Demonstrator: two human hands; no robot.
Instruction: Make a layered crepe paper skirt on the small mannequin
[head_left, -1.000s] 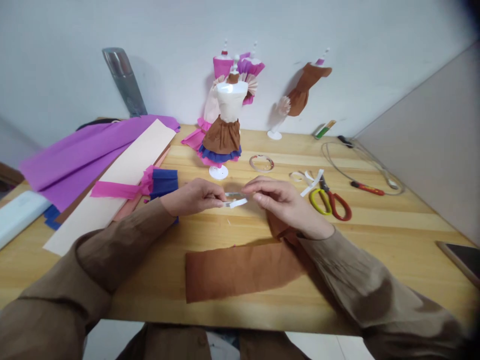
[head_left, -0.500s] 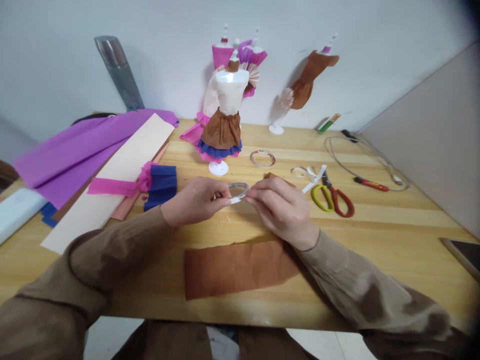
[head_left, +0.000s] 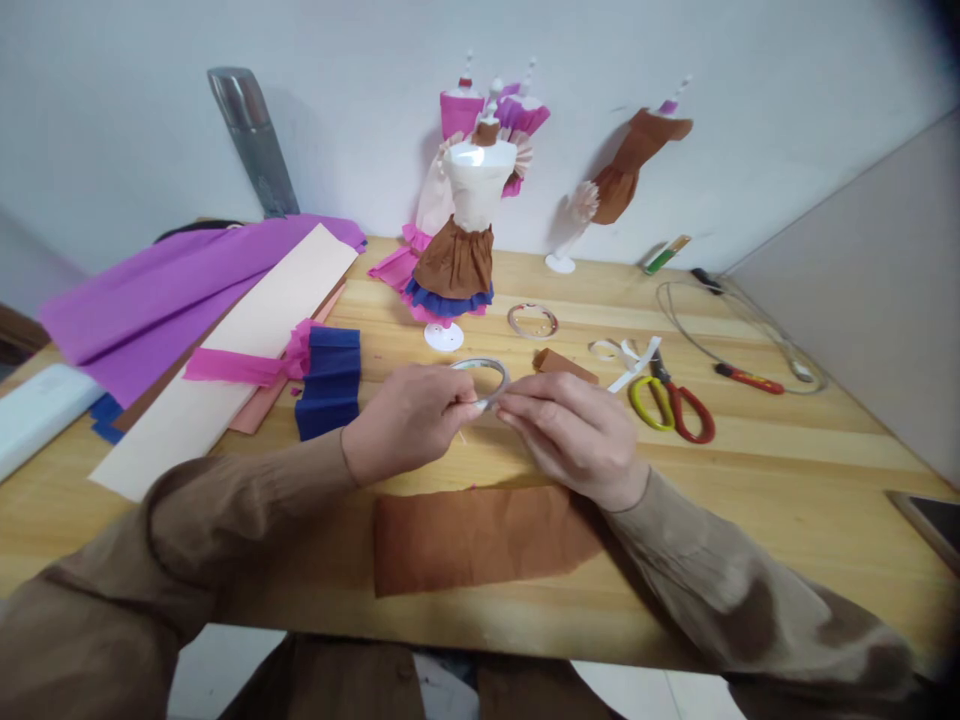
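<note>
Between my two hands is a thin roll of tape (head_left: 491,366), its ring held level above the table. My left hand (head_left: 412,415) is closed, thumb and fingers pinching the near left side of the roll. My right hand (head_left: 574,430) is closed too, its fingertips pinched at the roll's right edge; whether they hold the tape's loose end is too small to tell. Below them a strip of brown crepe paper (head_left: 480,540) lies flat near the table's front edge. Past my right hand sits a small folded brown piece (head_left: 564,365).
A mini dress form (head_left: 480,190) in a brown, blue and pink skirt stands ahead, others behind it. Scissors (head_left: 671,405), white strips (head_left: 636,362) and a cable (head_left: 750,375) lie right. Purple paper (head_left: 202,290) and blue paper (head_left: 330,380) lie left, before a bottle (head_left: 255,140).
The tape roll has turned in my fingers, showing more of its ring. Both hands remain close together on it. The whole view has shifted slightly.
</note>
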